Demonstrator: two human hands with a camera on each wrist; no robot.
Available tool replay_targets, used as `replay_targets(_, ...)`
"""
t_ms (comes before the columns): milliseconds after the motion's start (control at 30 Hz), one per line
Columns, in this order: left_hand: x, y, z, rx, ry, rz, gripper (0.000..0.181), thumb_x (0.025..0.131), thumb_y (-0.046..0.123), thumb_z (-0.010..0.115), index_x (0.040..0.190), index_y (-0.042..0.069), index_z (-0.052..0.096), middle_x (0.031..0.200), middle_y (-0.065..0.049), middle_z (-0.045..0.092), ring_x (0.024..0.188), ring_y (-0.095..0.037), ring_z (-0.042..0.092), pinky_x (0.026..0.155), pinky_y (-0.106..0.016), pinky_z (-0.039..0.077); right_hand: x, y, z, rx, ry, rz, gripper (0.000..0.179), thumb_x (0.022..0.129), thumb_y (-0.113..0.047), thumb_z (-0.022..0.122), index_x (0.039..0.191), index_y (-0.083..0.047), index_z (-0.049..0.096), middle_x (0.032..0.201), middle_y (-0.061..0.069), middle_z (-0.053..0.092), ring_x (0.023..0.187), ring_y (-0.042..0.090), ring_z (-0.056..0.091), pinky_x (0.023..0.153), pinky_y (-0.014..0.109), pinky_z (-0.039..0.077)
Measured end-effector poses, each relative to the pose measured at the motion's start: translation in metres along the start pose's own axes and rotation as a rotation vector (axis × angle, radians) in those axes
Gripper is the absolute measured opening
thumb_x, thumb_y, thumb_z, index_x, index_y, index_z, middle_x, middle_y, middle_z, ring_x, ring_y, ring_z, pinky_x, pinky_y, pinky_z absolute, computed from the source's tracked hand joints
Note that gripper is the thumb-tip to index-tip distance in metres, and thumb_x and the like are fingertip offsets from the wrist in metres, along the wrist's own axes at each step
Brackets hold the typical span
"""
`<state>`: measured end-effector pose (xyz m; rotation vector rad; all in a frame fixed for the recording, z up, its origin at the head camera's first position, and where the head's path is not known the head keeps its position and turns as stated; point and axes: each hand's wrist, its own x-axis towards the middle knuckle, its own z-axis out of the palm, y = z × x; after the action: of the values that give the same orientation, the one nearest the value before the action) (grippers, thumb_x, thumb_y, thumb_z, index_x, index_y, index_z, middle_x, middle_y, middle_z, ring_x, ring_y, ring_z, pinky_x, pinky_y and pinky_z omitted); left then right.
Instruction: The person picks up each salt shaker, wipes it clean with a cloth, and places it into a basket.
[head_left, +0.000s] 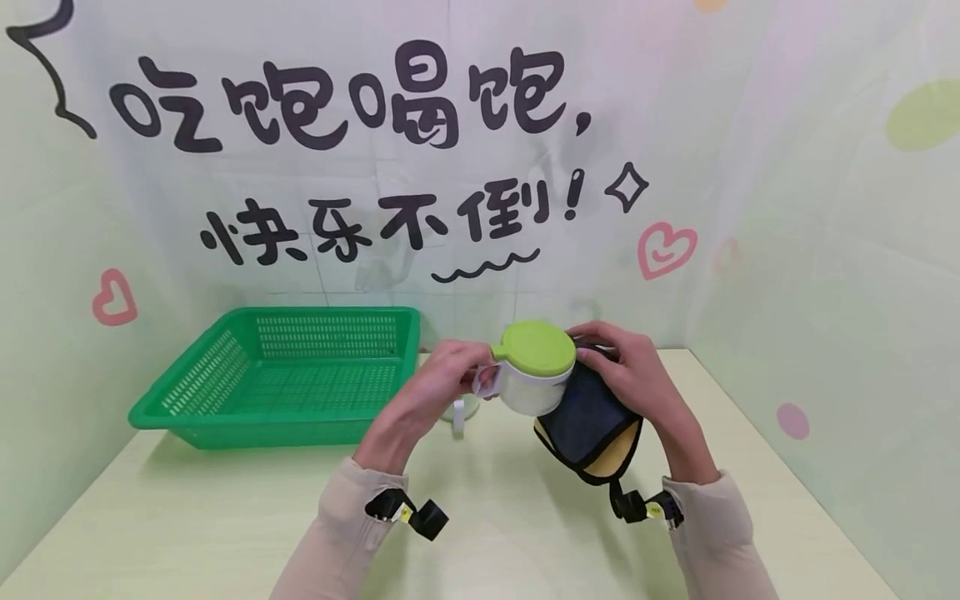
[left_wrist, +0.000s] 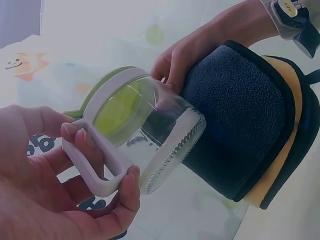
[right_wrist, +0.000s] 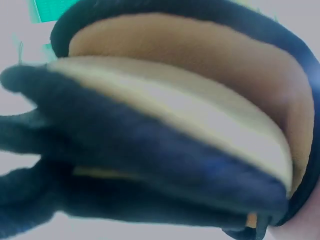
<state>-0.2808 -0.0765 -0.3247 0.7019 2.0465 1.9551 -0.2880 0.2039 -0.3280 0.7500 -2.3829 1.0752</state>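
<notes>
Right of one green basket point(head_left: 285, 433) are one lidded jar point(head_left: 531, 392) and one navy-and-yellow cloth point(head_left: 588, 417). The left hand point(head_left: 444, 375) grips the jar by its handle point(left_wrist: 106, 186); the right hand point(head_left: 630, 367) holds the cloth. Beside the basket, the left hand partly hides one handled object point(head_left: 458, 418) on the worktop point(head_left: 510, 533).

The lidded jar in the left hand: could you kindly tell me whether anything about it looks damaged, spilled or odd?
Nothing stands out. The left hand holds the lidded jar by its handle, the green lid is on, and no crack or spill shows. The right hand holds a navy cloth beside it.
</notes>
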Motion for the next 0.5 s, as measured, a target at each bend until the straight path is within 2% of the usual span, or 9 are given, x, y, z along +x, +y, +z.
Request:
replay_targets(100,0.0002,-0.0008,0.0008,0.004,-0.013,-0.008,0.026,0.094,0.016,0.048,0.070,0.007,0.048,0.076,-0.003,0.048,0.078,-0.024,0.050,0.078,-0.034,0.045,-0.0016,0.0020,-0.0015,0.041,-0.001,0.004,0.024,0.098,-0.011,0.070,0.121,-0.011,0.075,0.115,0.008,0.078,0.103,0.005,0.071,0.091,0.019,0.055)
replay_targets(167,0.0002,-0.0010,0.0011,0.002,-0.018,-0.010,0.026,0.095,0.016,0.047,0.071,0.007,0.047,0.076,-0.003,0.048,0.078,-0.024,0.050,0.078,-0.034,0.046,-0.0016,0.0033,-0.0024,0.091,-0.005,0.001,0.024,0.097,-0.011,0.070,0.120,-0.011,0.076,0.115,0.008,0.077,0.103,-0.001,0.069,0.089,0.013,0.053)
replay_targets(300,0.0008,-0.0014,0.0011,-0.004,-0.021,-0.016,0.026,0.095,0.017,0.048,0.071,0.007,0.047,0.076,-0.003,0.049,0.078,-0.024,0.051,0.078,-0.034,0.046,-0.0014,0.0036,-0.0033,0.150,-0.021,-0.015,0.024,0.098,-0.010,0.069,0.121,-0.008,0.075,0.116,0.011,0.077,0.103,-0.004,0.068,0.090,0.013,0.052)
replay_targets(500,0.0022,-0.0033,-0.0009,-0.008,-0.028,-0.028,0.027,0.097,0.018,0.048,0.072,0.008,0.049,0.078,-0.004,0.051,0.079,-0.024,0.053,0.079,-0.034,0.048,-0.0006,0.0031,-0.0034,0.139,-0.055,0.006,0.025,0.102,-0.009,0.062,0.125,-0.009,0.073,0.120,0.011,0.075,0.106,-0.004,0.066,0.093,0.013,0.050)
